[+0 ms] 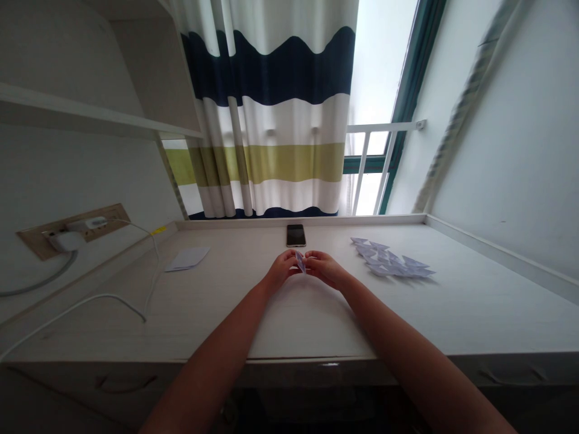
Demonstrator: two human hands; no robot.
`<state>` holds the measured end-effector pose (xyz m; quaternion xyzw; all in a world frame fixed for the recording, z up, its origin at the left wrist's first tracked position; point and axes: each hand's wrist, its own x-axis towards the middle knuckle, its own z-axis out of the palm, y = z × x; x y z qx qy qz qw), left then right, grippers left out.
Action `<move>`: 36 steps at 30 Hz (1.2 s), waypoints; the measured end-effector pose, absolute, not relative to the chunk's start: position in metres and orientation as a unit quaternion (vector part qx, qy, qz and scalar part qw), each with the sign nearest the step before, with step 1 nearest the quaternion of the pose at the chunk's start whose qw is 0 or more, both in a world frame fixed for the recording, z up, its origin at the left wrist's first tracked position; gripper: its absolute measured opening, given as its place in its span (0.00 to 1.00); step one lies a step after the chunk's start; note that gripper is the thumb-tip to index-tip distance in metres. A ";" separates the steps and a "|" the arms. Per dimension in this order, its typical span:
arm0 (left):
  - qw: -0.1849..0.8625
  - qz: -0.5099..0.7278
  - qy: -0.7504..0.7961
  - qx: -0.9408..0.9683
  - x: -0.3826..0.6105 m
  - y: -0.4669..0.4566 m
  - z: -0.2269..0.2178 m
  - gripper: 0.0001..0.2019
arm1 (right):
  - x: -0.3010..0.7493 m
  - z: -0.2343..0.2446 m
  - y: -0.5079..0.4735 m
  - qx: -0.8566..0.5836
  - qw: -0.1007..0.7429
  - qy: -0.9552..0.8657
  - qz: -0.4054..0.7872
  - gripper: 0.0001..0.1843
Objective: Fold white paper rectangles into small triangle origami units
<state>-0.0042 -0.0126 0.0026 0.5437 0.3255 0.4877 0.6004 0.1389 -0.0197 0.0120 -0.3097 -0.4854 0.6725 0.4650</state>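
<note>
A small folded piece of white paper (pixel 300 262) is held up between my two hands, above the middle of the desk. My left hand (pixel 282 269) pinches it from the left side. From the right, the fingers of my right hand (pixel 324 267) close on its other edge. Several folded paper pieces (pixel 391 259) with pointed ends lie grouped on the desk to the right. Off to the left rests a small stack of flat white paper (pixel 188 258).
A dark phone (pixel 296 235) lies on the white desk (pixel 307 325) just beyond my hands. White cables (pixel 113 296) run across the left side from a wall socket (pixel 75 229). A raised rim (pixel 235 224) borders the back, before a striped curtain (pixel 289 120).
</note>
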 end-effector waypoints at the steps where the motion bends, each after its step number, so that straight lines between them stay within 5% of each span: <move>1: 0.600 0.486 0.326 0.546 -0.005 -0.012 0.002 0.05 | 0.139 0.012 -0.019 -0.312 0.467 -0.485 0.670 0.14; 36: 0.590 0.505 0.334 0.535 -0.005 -0.011 0.002 0.09 | 0.141 0.009 -0.015 -0.290 0.476 -0.470 0.684 0.12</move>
